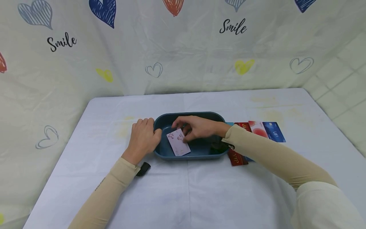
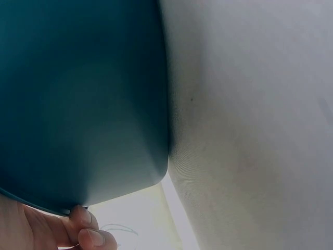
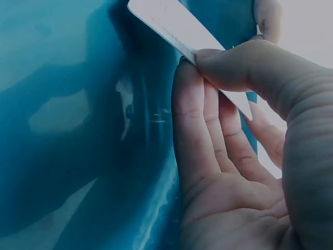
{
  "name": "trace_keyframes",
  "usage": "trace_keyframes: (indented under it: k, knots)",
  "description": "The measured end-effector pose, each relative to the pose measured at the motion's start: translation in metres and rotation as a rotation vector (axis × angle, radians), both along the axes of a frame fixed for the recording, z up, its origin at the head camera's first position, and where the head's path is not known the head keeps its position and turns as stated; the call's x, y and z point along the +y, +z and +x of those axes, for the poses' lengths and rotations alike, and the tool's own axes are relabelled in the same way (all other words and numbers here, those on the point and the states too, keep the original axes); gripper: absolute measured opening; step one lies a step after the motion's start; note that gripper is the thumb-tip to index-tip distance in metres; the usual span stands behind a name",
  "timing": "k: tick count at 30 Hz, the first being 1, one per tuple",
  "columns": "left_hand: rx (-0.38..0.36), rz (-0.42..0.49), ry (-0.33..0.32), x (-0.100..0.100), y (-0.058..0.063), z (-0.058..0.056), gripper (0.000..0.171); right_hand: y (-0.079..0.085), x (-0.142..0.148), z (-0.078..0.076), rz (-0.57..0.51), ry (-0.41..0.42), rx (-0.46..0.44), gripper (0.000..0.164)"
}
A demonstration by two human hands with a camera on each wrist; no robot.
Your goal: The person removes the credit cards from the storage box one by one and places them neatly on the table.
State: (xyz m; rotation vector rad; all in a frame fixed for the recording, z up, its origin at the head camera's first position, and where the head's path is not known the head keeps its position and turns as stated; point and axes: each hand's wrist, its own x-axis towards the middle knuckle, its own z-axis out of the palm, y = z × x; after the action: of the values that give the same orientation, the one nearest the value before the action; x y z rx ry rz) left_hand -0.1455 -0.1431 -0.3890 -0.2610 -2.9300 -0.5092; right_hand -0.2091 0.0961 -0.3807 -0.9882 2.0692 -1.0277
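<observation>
A dark teal plastic basin [image 1: 200, 157] with rounded ends stands on the table. At its left end my left hand [image 1: 145, 135] grips the rim; in the left wrist view its curled fingertips [image 2: 96, 237] show at the edge of the basin wall [image 2: 88, 120]. Over the inside of the basin, my right hand [image 1: 197, 127] pinches a pale pink card [image 1: 178, 142] with a floral print. From the right wrist, the card [image 3: 182, 26] appears tilted between the thumb [image 3: 229, 67] and the fingers. Reflections of the hand show on the glossy basin surface.
Right of the basin lie several cards, among them a blue VIP card [image 1: 274, 132], a red-and-white card [image 1: 257, 128] and a dark red VIP card [image 1: 238, 158], partly hidden by the right forearm. A white cloth [image 1: 183, 197] covers the table; a heart-print curtain [image 1: 183, 41] hangs behind.
</observation>
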Motion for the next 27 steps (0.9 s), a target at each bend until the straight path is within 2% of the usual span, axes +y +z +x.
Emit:
trace_keyframes:
  k: [12, 19, 27]
  knots:
    - [0.019, 0.000, -0.004, 0.001, 0.000, 0.001, 0.026, 0.002, 0.004, 0.001, -0.043, -0.038, 0.026, 0.046]
    - [0.013, -0.022, -0.006, -0.001, -0.001, 0.002, 0.029, 0.008, 0.003, 0.002, -0.070, -0.064, 0.013, 0.045]
    - [0.016, -0.026, -0.006, 0.000, 0.000, 0.003, 0.030, 0.016, 0.004, 0.005, -0.087, -0.066, 0.046, 0.044]
